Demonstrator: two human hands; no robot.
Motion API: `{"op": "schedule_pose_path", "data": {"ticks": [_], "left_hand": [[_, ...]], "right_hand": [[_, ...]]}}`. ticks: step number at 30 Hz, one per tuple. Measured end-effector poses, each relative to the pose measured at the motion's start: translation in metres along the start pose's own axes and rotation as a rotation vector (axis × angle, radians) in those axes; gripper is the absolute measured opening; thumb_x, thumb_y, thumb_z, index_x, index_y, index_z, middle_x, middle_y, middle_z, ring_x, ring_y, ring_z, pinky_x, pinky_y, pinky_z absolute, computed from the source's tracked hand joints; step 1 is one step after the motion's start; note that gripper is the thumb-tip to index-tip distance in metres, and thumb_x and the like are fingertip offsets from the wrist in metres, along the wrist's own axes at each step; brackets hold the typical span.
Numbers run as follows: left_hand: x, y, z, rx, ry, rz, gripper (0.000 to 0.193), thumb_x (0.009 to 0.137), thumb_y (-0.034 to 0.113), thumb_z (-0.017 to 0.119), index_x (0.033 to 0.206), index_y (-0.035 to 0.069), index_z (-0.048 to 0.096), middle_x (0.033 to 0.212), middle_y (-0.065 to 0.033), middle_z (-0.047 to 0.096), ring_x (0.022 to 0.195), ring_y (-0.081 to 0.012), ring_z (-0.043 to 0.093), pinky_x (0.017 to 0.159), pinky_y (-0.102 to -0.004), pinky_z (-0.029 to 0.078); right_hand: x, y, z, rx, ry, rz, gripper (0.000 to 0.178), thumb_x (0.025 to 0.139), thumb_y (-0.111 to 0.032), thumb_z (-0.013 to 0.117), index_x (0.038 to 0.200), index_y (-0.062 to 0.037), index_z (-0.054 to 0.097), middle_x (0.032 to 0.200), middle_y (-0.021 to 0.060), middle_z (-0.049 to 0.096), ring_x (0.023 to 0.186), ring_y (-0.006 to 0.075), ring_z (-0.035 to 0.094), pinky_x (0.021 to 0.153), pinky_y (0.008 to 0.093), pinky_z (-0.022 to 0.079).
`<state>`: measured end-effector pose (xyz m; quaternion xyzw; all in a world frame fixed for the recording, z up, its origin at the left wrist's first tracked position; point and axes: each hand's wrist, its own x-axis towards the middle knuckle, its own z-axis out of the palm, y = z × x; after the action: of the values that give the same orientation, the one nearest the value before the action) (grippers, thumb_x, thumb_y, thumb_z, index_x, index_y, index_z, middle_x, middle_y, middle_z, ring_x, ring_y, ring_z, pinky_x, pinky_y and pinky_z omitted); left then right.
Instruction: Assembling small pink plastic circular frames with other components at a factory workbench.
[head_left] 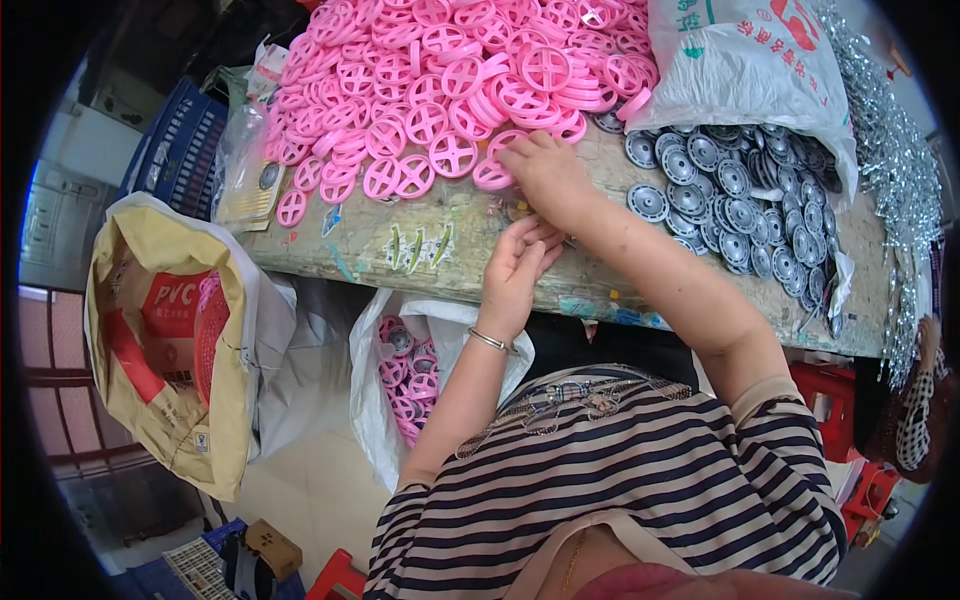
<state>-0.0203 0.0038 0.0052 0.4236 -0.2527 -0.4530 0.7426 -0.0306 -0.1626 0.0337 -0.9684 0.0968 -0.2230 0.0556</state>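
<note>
A large heap of pink plastic rings with crossed spokes (455,80) covers the far part of the worktable. My right hand (550,180) reaches to the heap's near edge, its fingers curled onto a pink ring (490,176). Closer to the table's front edge, my left hand (518,262) is closed with bent fingers, partly behind my right forearm; what it holds, if anything, is hidden. To the right of my right arm lies a pile of dark grey round discs (735,215), spilling from a white woven sack (750,80).
Below the table's front edge (350,265), an open white bag (365,380) holds pink rings with grey centres. A yellowish paper sack (165,330) stands open at the left. Silver tinsel (895,190) hangs at the right. A blue crate (170,150) stands at the far left.
</note>
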Motion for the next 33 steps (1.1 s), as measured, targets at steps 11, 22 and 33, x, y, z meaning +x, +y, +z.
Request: {"op": "schedule_pose_path", "data": {"ticks": [11, 22, 33], "left_hand": [[-0.001, -0.004, -0.011, -0.079, 0.07, -0.05, 0.034, 0.097, 0.011, 0.048, 0.129, 0.0, 0.043, 0.119, -0.0102, 0.055, 0.109, -0.0179, 0.055, 0.095, -0.0318, 0.046], [0.001, 0.009, 0.008, -0.047, 0.094, -0.112, 0.03, 0.097, 0.013, 0.047, 0.123, -0.002, 0.045, 0.112, -0.0134, 0.059, 0.102, -0.0209, 0.061, 0.084, -0.0338, 0.055], [-0.002, 0.007, 0.008, -0.008, 0.054, -0.089, 0.036, 0.095, 0.003, 0.047, 0.13, -0.001, 0.042, 0.119, -0.0107, 0.056, 0.104, -0.0189, 0.059, 0.088, -0.0342, 0.054]], "right_hand": [[-0.083, -0.02, -0.061, 0.879, -0.475, 0.481, 0.029, 0.09, -0.023, 0.058, 0.107, -0.0001, 0.061, 0.087, 0.0077, 0.067, 0.08, 0.0117, 0.061, 0.073, 0.0268, 0.05], [-0.12, 0.069, -0.079, -0.009, -0.053, 0.311, 0.026, 0.086, -0.017, 0.059, 0.107, -0.003, 0.061, 0.094, 0.0119, 0.064, 0.089, 0.0258, 0.058, 0.08, 0.0363, 0.047], [-0.092, -0.026, -0.05, 0.711, 0.077, 0.36, 0.028, 0.081, -0.01, 0.068, 0.106, 0.0005, 0.06, 0.089, 0.0074, 0.058, 0.073, 0.0166, 0.056, 0.069, 0.0282, 0.047]]}}
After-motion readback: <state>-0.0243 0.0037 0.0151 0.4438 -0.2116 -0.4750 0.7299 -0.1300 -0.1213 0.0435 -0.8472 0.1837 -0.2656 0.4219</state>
